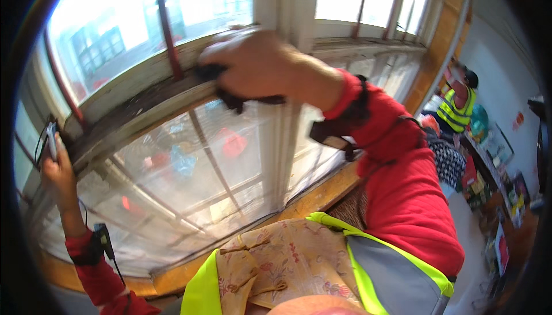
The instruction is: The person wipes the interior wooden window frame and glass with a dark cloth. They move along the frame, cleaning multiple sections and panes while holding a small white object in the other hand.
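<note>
My right hand (254,62) is closed on a dark cloth (250,99), which hangs below the fingers at the wooden window rail (142,95); the hand is slightly blurred. At the far left my left hand (58,170) is raised by the window frame, with its fingers around a slim grey object (51,142) whose kind I cannot tell. Both wrists carry dark straps with small devices and cables. Red metal bars (167,26) stand upright behind the rail. Under it, lower glass panes (181,159) show blurred red and blue things behind them.
A wooden sill (319,194) runs below the panes. To the right, a person in a yellow reflective vest (457,110) is near a wall. A cluttered table (496,177) and a black-and-white patterned cloth (446,162) lie at the right.
</note>
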A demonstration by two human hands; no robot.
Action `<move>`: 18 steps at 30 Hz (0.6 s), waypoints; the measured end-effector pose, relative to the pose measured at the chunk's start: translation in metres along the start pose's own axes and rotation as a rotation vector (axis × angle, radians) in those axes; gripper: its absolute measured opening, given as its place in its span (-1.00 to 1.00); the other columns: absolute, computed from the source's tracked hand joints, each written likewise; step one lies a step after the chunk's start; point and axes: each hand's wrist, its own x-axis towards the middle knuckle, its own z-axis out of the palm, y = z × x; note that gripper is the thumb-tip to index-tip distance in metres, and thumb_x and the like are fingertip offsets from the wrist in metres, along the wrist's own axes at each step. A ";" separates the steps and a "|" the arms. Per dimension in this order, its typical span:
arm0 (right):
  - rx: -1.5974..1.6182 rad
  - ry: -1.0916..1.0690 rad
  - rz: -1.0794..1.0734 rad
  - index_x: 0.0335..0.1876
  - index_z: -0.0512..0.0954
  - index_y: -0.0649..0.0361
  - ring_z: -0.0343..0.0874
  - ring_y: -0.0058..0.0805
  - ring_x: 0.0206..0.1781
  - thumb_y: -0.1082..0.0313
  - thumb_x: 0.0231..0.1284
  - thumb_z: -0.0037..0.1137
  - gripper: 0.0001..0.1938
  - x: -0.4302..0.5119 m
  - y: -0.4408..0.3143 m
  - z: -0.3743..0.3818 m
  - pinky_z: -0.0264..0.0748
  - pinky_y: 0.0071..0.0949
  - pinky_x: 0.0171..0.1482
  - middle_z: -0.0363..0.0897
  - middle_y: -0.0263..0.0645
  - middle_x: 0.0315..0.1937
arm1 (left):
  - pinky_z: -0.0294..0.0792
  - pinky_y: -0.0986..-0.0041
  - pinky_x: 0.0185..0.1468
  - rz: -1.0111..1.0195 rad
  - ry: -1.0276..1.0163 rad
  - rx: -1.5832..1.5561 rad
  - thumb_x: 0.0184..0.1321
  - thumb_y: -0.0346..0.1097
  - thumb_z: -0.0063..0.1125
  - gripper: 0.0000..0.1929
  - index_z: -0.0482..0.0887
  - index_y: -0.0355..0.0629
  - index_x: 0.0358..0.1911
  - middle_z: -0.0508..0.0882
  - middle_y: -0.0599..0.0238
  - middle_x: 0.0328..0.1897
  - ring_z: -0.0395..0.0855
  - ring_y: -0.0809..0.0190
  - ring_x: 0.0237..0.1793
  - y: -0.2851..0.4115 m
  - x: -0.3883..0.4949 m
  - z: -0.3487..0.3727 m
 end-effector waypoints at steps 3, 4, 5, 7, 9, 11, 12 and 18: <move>-0.110 0.079 0.180 -0.09 0.66 0.04 0.63 -0.17 0.02 0.26 -0.02 0.09 -0.68 -0.020 0.033 -0.009 0.59 -0.16 0.03 0.68 -0.19 -0.10 | 0.40 0.23 -0.44 0.042 0.017 -0.038 0.37 -0.07 0.14 -0.68 0.75 -0.20 -0.27 0.66 -0.02 -0.52 0.66 0.00 -0.54 0.011 0.002 -0.005; -0.113 0.131 0.140 -0.08 0.65 0.03 0.64 -0.18 0.02 0.26 -0.01 0.08 -0.67 -0.021 0.036 -0.009 0.59 -0.16 0.03 0.69 -0.19 -0.10 | 0.40 0.25 -0.43 0.045 0.047 -0.027 0.36 -0.07 0.14 -0.69 0.75 -0.20 -0.28 0.65 0.00 -0.54 0.65 0.02 -0.54 0.014 0.003 -0.006; -0.135 0.085 0.231 -0.06 0.65 0.03 0.64 -0.18 0.02 0.27 0.00 0.08 -0.67 -0.019 0.036 -0.007 0.59 -0.16 0.04 0.69 -0.18 -0.09 | 0.40 0.26 -0.43 0.038 0.038 -0.079 0.36 -0.08 0.13 -0.69 0.75 -0.20 -0.28 0.65 0.02 -0.56 0.65 0.04 -0.54 0.017 0.003 -0.007; -0.103 0.063 0.231 -0.04 0.65 0.02 0.64 -0.15 0.00 0.26 0.01 0.08 -0.66 -0.009 0.023 0.000 0.57 -0.16 0.05 0.68 -0.16 -0.11 | 0.42 0.29 -0.40 -0.090 -0.064 0.081 0.36 -0.05 0.13 -0.68 0.75 -0.18 -0.26 0.65 0.04 -0.54 0.66 0.06 -0.51 0.023 0.003 -0.009; 0.036 0.048 0.205 -0.03 0.65 0.00 0.64 -0.10 -0.05 0.28 -0.02 0.07 -0.63 0.009 0.002 0.012 0.56 -0.19 0.05 0.68 -0.16 -0.19 | 0.45 0.28 -0.36 -0.173 -0.068 0.021 0.34 -0.01 0.14 -0.66 0.75 -0.18 -0.25 0.68 0.01 -0.49 0.70 0.02 -0.46 0.028 0.002 -0.012; 0.028 0.187 0.082 -0.03 0.64 -0.04 0.66 -0.06 -0.13 0.25 0.00 0.06 -0.65 0.022 -0.018 0.025 0.58 -0.16 0.01 0.69 -0.13 -0.26 | 0.47 0.29 -0.31 -0.111 -0.043 0.009 0.35 -0.06 0.13 -0.68 0.74 -0.18 -0.21 0.70 0.01 -0.44 0.72 0.00 -0.41 0.032 0.003 -0.014; 0.044 0.213 0.060 -0.03 0.64 -0.04 0.66 -0.06 -0.13 0.24 0.01 0.06 -0.65 0.024 -0.020 0.027 0.58 -0.16 0.00 0.69 -0.12 -0.25 | 0.49 0.31 -0.26 -0.095 -0.027 -0.064 0.35 -0.10 0.13 -0.72 0.74 -0.18 -0.19 0.71 0.02 -0.40 0.72 0.01 -0.37 0.034 0.003 -0.015; 0.039 0.056 0.260 0.00 0.63 -0.03 0.63 -0.07 -0.06 0.27 0.03 0.07 -0.65 -0.006 0.021 0.004 0.56 -0.21 0.05 0.67 -0.13 -0.17 | 0.49 0.31 -0.23 -0.178 -0.088 -0.034 0.34 -0.09 0.13 -0.71 0.74 -0.15 -0.15 0.71 0.02 -0.38 0.72 -0.01 -0.34 0.037 0.005 -0.017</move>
